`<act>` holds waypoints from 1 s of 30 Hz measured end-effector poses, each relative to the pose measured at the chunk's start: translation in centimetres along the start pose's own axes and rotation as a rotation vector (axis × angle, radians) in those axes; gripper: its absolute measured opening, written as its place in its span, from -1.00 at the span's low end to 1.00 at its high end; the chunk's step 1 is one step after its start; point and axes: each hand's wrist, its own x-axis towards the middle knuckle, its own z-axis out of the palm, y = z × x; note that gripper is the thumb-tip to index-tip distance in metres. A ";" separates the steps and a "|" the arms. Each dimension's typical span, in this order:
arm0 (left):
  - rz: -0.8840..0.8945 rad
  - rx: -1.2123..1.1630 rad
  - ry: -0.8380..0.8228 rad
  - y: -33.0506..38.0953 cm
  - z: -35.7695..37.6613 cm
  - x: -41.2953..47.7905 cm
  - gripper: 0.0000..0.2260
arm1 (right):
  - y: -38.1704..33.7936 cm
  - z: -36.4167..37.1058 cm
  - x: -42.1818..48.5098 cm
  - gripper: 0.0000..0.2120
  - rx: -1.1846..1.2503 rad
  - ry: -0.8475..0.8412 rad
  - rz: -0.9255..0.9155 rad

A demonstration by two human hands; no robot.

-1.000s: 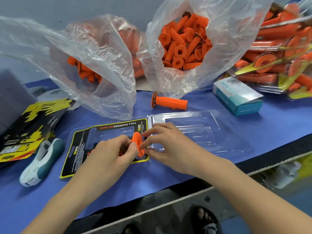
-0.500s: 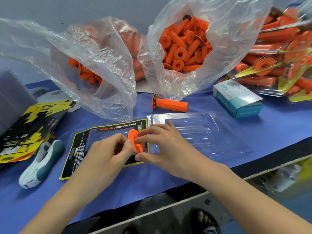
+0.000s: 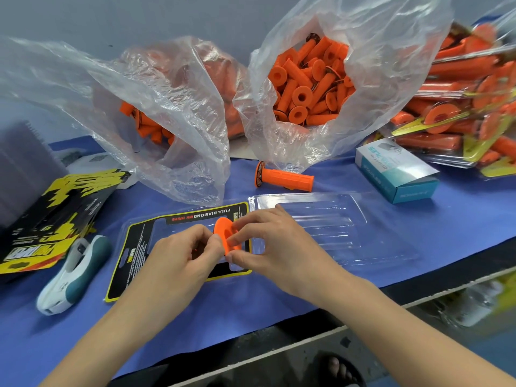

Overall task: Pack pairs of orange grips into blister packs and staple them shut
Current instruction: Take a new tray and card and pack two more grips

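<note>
An open clear blister pack [image 3: 329, 219] lies on the blue table, its left half backed by a black and yellow printed card [image 3: 145, 247]. Over that half both hands hold one orange grip [image 3: 223, 233]. My left hand [image 3: 178, 258] wraps its body, mostly hiding it. My right hand [image 3: 279, 247] pinches the round flange end between thumb and fingers. A second orange grip [image 3: 284, 178] lies loose behind the pack. A white and teal stapler [image 3: 75, 272] rests to the left.
Two clear plastic bags [image 3: 349, 88] of orange grips stand at the back, the left bag [image 3: 167, 115] beside it. Finished packs [image 3: 469, 107] pile up at the right, next to a teal staple box [image 3: 396, 171]. Printed cards [image 3: 50, 216] are stacked at left. The table's front edge runs below my arms.
The grip's flange end has lifted slightly and both hands have shifted a little up over the card half of the pack. Nothing else has moved.
</note>
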 end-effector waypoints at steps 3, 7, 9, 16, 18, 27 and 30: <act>0.000 -0.015 0.005 -0.1 -0.1 0.1 -0.77 | -0.2 0.1 0.0 -0.87 0.008 0.032 0.003; -0.007 -0.013 0.014 -0.1 -0.1 0.2 -0.77 | -0.2 0.3 -0.2 -0.86 -0.052 0.033 -0.017; -0.009 -0.003 0.017 -0.2 -0.1 0.1 -0.78 | -0.3 0.3 -0.2 -0.84 -0.057 0.015 -0.009; 0.013 0.030 0.008 0.1 0.1 -0.3 -0.82 | 0.1 -0.2 -0.2 -0.77 -0.122 -0.112 -0.007; 0.000 0.093 0.001 0.2 0.3 -0.3 -0.77 | 0.2 -0.6 0.0 -0.75 -0.161 -0.173 -0.033; -0.001 0.320 0.027 0.5 1.3 -0.2 -0.67 | 2.5 -3.6 3.4 -0.81 -0.200 -0.034 0.048; -0.025 0.334 0.006 0.5 1.1 -0.1 -0.63 | 4.4 -4.5 6.7 -0.65 -0.437 0.067 0.219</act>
